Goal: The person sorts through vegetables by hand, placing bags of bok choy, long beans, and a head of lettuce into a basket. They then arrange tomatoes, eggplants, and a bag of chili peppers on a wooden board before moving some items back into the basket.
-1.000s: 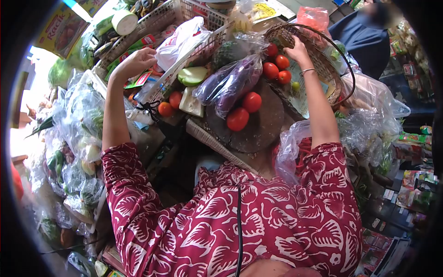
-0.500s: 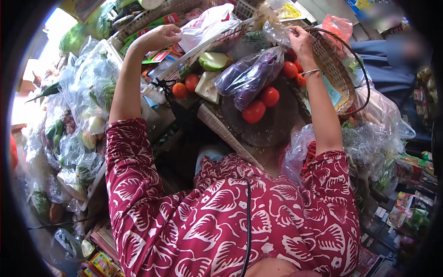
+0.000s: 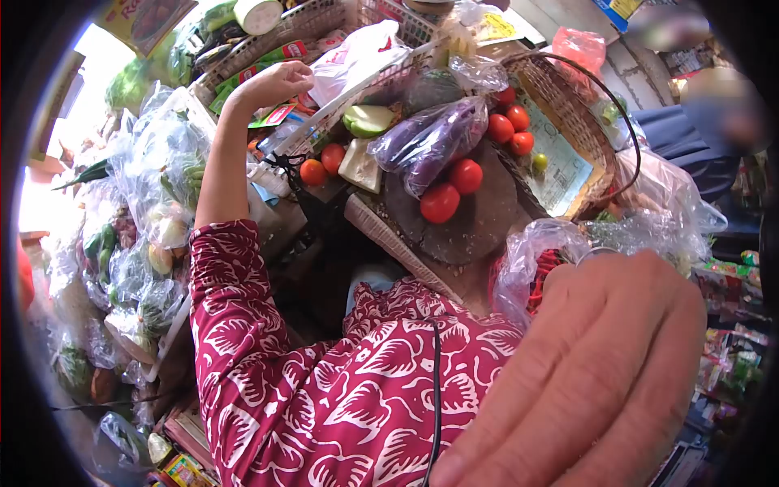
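Note:
My left hand [image 3: 284, 83] is at the upper left, its fingers curled in with nothing visible in them. Beside it are a white plastic bag [image 3: 350, 66] and a plastic basket. Large and close to the camera, my right hand [image 3: 592, 365] shows its back. Its fingers stretch down and left, side by side; I see nothing held, though the palm side is hidden. Purple eggplants [image 3: 438, 138] in a clear bag lie on a round dark board [image 3: 475, 219], with two red tomatoes [image 3: 441, 203] against them. A halved green vegetable [image 3: 367, 121] and a pale block-like piece [image 3: 361, 165] lie left of the bag.
A wicker basket [image 3: 608, 138] with a hoop handle stands at right, tomatoes [image 3: 501, 128] at its near side. Bagged vegetables [image 3: 142, 195] crowd the left. A clear bag [image 3: 531, 264] with red contents sits near my lap. Another person's dark clothing [image 3: 682, 150] shows at upper right.
My right hand has left the clear bag by the wicker basket and come up close to the camera. The left hand stays near the white bag, its fingers curled.

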Tool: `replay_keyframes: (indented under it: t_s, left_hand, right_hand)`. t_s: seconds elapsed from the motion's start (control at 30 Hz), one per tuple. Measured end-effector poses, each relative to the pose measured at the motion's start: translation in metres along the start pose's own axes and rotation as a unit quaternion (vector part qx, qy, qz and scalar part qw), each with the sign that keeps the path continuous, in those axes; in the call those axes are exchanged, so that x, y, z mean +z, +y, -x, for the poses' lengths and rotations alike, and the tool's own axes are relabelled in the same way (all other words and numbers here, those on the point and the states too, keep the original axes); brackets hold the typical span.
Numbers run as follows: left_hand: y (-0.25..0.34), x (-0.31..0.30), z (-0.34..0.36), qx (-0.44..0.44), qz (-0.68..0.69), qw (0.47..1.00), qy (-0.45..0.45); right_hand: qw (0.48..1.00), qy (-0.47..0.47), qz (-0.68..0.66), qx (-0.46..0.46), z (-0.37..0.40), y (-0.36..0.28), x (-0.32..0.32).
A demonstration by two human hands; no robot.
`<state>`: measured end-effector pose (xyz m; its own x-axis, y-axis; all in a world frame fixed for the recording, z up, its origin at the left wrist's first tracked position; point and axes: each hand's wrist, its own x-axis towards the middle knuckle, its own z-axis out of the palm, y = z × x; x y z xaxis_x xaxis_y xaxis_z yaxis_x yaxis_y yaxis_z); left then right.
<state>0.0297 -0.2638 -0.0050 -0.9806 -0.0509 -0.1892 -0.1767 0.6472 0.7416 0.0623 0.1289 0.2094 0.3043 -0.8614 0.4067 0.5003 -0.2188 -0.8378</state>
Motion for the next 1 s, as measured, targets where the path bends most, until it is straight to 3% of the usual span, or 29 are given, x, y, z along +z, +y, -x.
replay_keyframes:
  t_s: [0.03,0.1,0.17,0.23,0.33,0.37,0.43,0.5,0.57,0.63,0.67,1.0]
  left_hand:
    - [0.012,-0.001,0.005,0.000,0.022,1.000,-0.009]
    - [-0.004,-0.001,-0.004,0.145,-0.074,0.986,0.027]
    - [-0.009,-0.007,-0.013,0.107,-0.130,0.986,-0.015]
    - [-0.012,0.001,-0.009,0.115,-0.017,0.993,0.021]
    - [-0.024,0.003,-0.012,0.068,0.097,0.993,0.002]
    - [-0.024,0.001,-0.010,0.055,0.067,0.996,0.008]
    - [-0.022,0.001,-0.010,0.036,0.060,0.997,0.009]
    - [-0.021,0.001,-0.010,0.031,0.061,0.998,0.011]
    - [-0.019,0.002,-0.008,0.020,0.053,0.998,0.021]
    - [-0.019,0.001,-0.009,0.031,0.056,0.998,0.002]
    - [-0.016,0.001,-0.009,0.004,0.040,0.999,0.002]
    - [-0.010,0.003,-0.006,-0.009,0.073,0.997,0.002]
  right_hand:
    - [0.999,-0.016,0.044,0.000,-0.001,-0.001,-0.001]
    - [0.988,-0.028,0.149,0.014,0.002,-0.009,0.000]
    - [0.969,-0.003,0.242,0.041,0.009,-0.019,0.001]
    - [0.951,0.066,0.285,-0.100,0.017,-0.005,-0.012]
    - [0.908,0.290,0.302,0.020,0.046,0.003,-0.020]
    - [0.877,0.380,0.286,0.068,0.058,0.012,-0.025]
    - [0.806,0.451,0.377,0.071,0.093,0.047,-0.052]
    - [0.717,0.518,0.432,0.175,0.133,0.085,-0.070]
    - [0.547,0.465,0.668,0.198,0.173,0.133,-0.077]
    - [0.494,0.446,0.666,0.337,0.199,0.177,-0.076]
    - [0.490,0.417,0.641,0.419,0.189,0.173,-0.062]
    - [0.493,0.429,0.612,0.445,0.183,0.186,-0.058]
